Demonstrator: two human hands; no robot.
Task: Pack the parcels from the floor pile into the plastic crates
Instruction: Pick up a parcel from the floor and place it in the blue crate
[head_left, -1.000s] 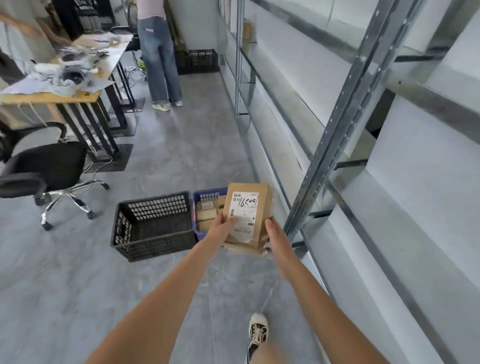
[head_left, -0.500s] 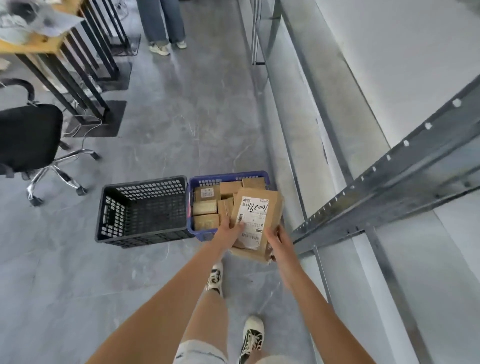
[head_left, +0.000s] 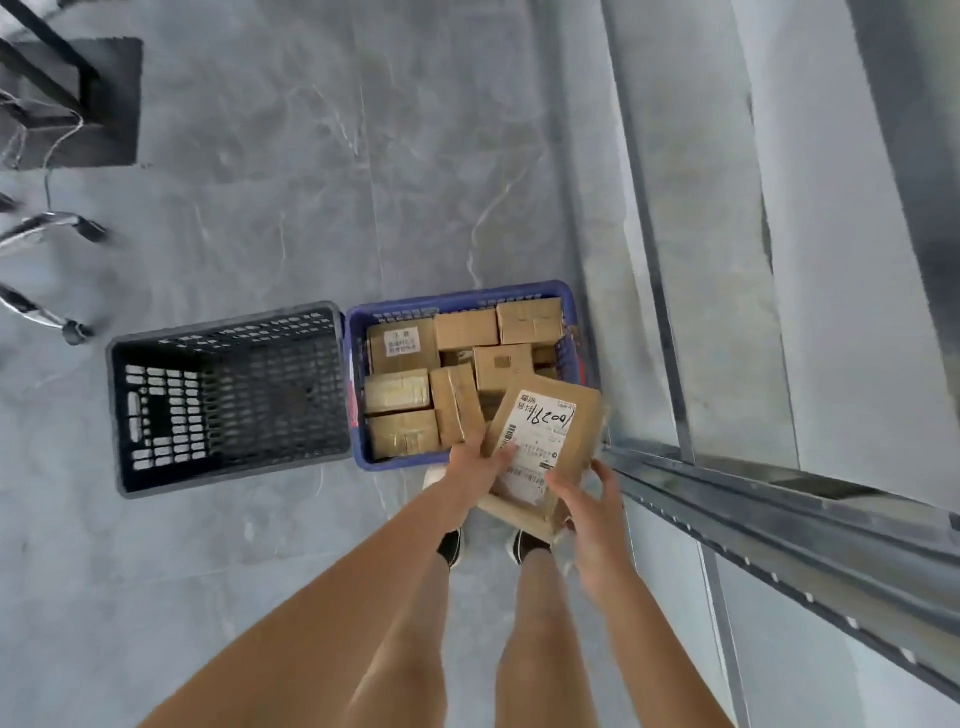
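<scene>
I hold a brown cardboard parcel (head_left: 563, 415) with a white shipping label over the near right corner of the blue crate (head_left: 457, 300). My left hand (head_left: 475, 465) grips its left edge, thumb on the label. My right hand (head_left: 592, 506) grips its near right edge. The blue crate on the floor holds several brown parcels (head_left: 462, 327). A black crate (head_left: 223, 397) stands empty right beside it on the left, touching it.
A metal shelving rack (head_left: 779, 525) runs along the right, its beam close to my right hand. An office chair's wheeled base (head_left: 47, 228) and a desk's black foot (head_left: 78, 104) are at the far left. My feet stand just before the blue crate.
I have walked up to the crates and my view has tilted down. The parcel, held in both hands throughout, now hangs over the blue crate's near right corner.
</scene>
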